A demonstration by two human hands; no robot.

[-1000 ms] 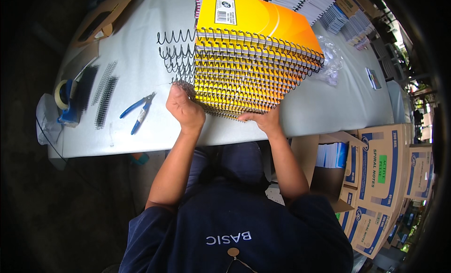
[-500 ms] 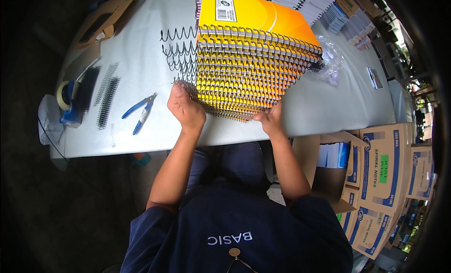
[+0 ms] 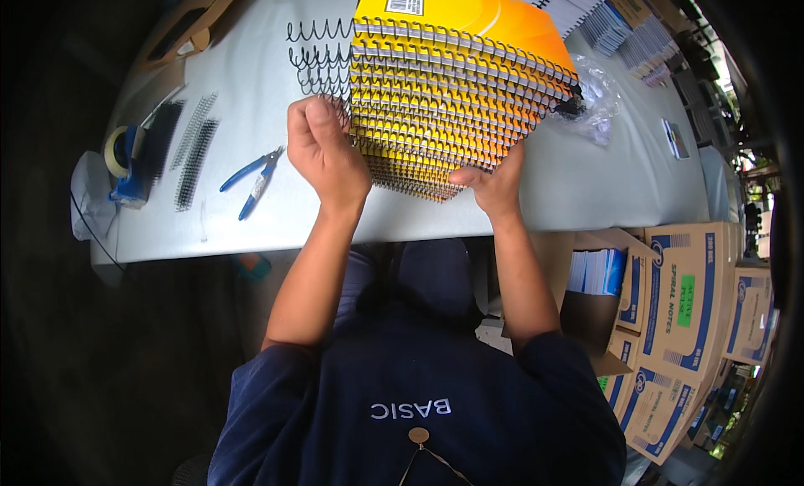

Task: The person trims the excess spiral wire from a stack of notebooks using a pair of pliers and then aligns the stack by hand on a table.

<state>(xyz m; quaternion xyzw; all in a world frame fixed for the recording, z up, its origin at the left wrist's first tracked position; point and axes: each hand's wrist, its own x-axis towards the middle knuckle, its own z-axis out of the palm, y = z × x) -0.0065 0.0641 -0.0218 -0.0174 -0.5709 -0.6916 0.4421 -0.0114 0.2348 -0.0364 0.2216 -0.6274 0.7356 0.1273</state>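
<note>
A stack of yellow and orange spiral notebooks (image 3: pixel 444 109) sits between the two hands, over the middle of the worktop (image 3: pixel 603 197), its coil-bound edges facing the person in stepped rows that narrow toward the near edge. The left hand (image 3: pixel 328 159) is at the left side of the stack, just below the long black coil ends (image 3: pixel 318 59) that jut out past the covers; its fingers are curled in and its thumb points toward the far edge, but what lies inside the curl is hidden, so I cannot tell whether they grip. The right hand (image 3: pixel 501 189) grasps the stack at its lower right: the thumb lies over the bound rows, while the other fingers go behind the right side, mostly out of sight. Whether the lowest notebooks touch the worktop cannot be made out. Toward the worktop's left edge, well apart from the stack, lie blue-handled pliers (image 3: pixel 254 201), then loose dark coils (image 3: pixel 194 166) and a blue tape dispenser (image 3: pixel 130 187). A clear plastic bag (image 3: pixel 596 113) is just beside the stack's right corner, on the side of the worktop's right edge.
</note>
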